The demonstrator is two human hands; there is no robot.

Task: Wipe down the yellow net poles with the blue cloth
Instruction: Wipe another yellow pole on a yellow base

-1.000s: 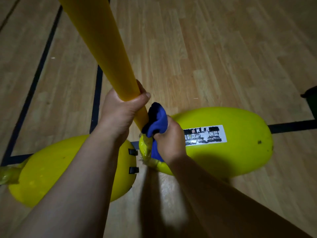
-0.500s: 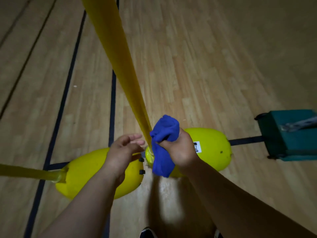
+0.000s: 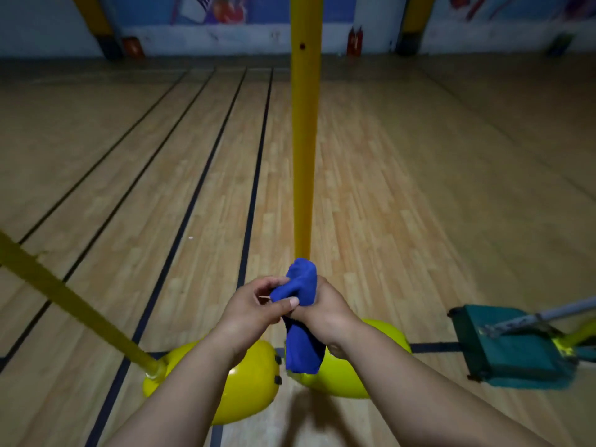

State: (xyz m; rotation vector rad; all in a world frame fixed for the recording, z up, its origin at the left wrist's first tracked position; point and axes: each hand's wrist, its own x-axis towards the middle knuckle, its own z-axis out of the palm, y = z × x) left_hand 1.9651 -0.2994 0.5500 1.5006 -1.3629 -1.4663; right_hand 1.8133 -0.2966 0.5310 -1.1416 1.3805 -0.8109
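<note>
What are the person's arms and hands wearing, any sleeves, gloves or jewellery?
Nothing shows on either. The left hand and right hand are bare, with no gloves, rings or watch in view. Both forearms are bare right down to the bottom edge of the picture, so no sleeve appears. The fingernails look short and unpainted.
</note>
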